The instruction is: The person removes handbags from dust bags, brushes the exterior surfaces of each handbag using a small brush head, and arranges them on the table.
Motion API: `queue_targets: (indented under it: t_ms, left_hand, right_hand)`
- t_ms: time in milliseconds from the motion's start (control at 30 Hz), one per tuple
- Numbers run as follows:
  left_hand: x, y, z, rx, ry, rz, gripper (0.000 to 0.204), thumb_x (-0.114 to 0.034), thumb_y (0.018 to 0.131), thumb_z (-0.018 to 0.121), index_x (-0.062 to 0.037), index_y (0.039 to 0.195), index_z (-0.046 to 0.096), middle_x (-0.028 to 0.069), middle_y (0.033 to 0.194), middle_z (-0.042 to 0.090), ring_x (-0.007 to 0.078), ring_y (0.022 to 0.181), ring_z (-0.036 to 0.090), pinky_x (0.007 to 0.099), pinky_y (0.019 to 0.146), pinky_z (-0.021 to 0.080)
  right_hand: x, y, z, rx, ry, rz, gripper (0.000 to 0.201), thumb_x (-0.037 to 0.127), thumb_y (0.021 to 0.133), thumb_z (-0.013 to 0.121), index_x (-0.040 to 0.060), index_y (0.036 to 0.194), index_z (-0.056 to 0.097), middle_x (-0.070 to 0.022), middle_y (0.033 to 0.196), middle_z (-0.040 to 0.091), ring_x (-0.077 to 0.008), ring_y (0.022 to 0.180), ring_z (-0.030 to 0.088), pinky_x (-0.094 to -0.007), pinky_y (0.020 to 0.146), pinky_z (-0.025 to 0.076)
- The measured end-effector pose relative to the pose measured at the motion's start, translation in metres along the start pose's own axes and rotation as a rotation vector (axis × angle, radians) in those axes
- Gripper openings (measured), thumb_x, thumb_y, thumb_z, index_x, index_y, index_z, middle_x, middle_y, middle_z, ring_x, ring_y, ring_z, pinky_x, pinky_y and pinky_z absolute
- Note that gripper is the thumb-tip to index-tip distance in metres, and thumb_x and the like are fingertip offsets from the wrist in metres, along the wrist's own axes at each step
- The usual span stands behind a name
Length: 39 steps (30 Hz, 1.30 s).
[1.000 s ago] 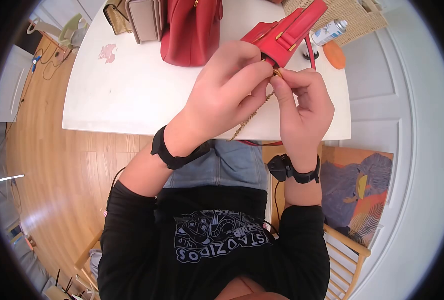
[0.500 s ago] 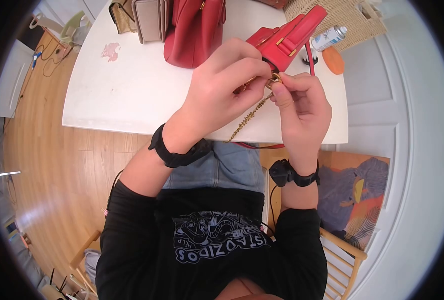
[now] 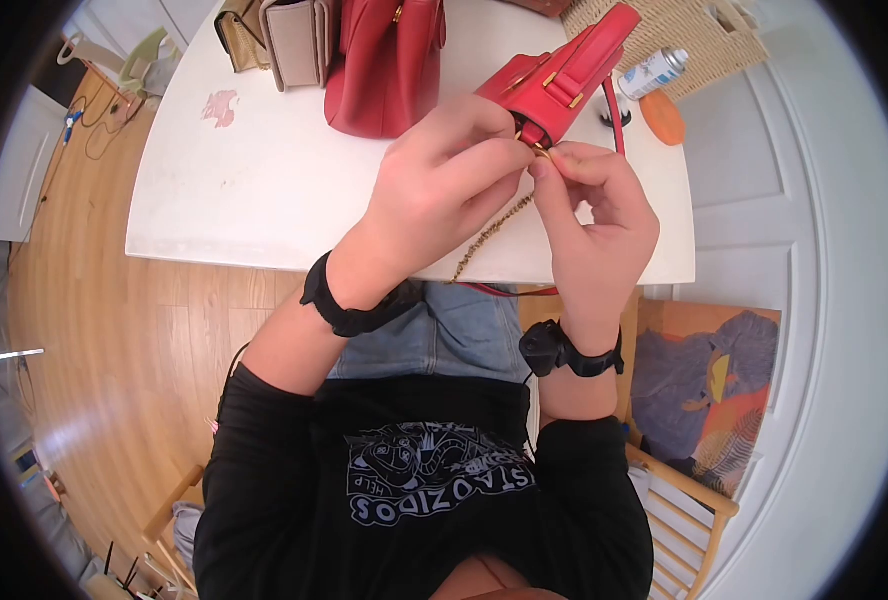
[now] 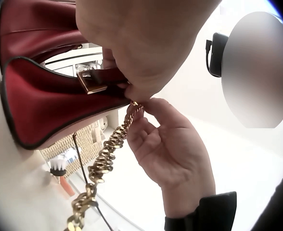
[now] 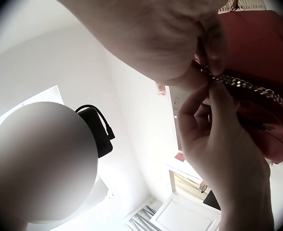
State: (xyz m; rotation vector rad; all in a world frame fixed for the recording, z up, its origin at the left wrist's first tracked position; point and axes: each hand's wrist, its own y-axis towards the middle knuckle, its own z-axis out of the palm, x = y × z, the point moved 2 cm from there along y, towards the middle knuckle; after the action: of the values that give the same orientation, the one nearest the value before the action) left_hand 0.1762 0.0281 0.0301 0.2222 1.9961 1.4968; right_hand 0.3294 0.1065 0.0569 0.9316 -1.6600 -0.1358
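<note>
A small red handbag (image 3: pixel 554 95) lies tilted on the white table, its near end right at my fingertips. My left hand (image 3: pixel 454 175) comes in from the left, thumb and curled fingers pinching at the end of a gold chain strap (image 3: pixel 491 238). From the other side my right hand (image 3: pixel 604 210) pinches a gold ring (image 3: pixel 542 152) at that same end, between thumb and index finger. The chain hangs down toward the table's front edge. In the left wrist view a gold buckle (image 4: pixel 94 89) shows on the bag's side. Fingers hide most of the clasp.
A larger red handbag (image 3: pixel 384 75), a beige bag (image 3: pixel 297 45) and a gold bag (image 3: pixel 242 35) stand at the back left. Back right are a spray can (image 3: pixel 654 72), an orange oval object (image 3: pixel 662 118) and a woven basket (image 3: pixel 699 40). A red strap crosses the front edge.
The gold ring showed more openly between the hands half a second ago; now the fingertips cover most of it. The right hand has shifted slightly left, closer to the left hand.
</note>
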Motion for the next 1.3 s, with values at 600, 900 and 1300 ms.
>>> queue_targets:
  t_ms: [600, 900, 1300]
  left_hand:
    - [-0.002, -0.018, -0.01, -0.018, -0.401, -0.564, 0.024, 0.006, 0.086, 0.081, 0.0, 0.108, 0.074, 0.0063, 0.103, 0.071, 0.0152, 0.089, 0.071, 0.0272, 0.08, 0.058]
    - [0.001, -0.036, -0.03, 0.33, -0.627, -0.991, 0.025, 0.005, 0.098, 0.072, 0.0039, 0.123, 0.071, 0.007, 0.116, 0.075, 0.0117, 0.103, 0.071, 0.0283, 0.093, 0.058]
    - [0.001, -0.043, -0.025, 0.383, -0.853, -1.03, 0.043, 0.011, 0.095, 0.071, 0.0032, 0.136, 0.063, 0.01, 0.121, 0.074, 0.0176, 0.111, 0.071, 0.0328, 0.101, 0.058]
  right_hand:
    - [0.0, -0.004, -0.011, 0.079, 0.337, 0.103, 0.015, -0.012, 0.095, 0.071, -0.0053, 0.108, 0.068, -0.0121, 0.108, 0.071, -0.0148, 0.093, 0.073, -0.0258, 0.078, 0.06]
    - [-0.033, -0.037, 0.005, 0.155, 0.417, 0.233, 0.015, -0.008, 0.096, 0.073, -0.0032, 0.11, 0.069, -0.0096, 0.107, 0.073, -0.0161, 0.1, 0.074, -0.0301, 0.086, 0.058]
    - [-0.053, -0.066, 0.009, 0.137, 0.624, 0.555, 0.013, 0.002, 0.101, 0.071, -0.0034, 0.113, 0.071, -0.0123, 0.104, 0.079, -0.0182, 0.095, 0.076, -0.0313, 0.082, 0.063]
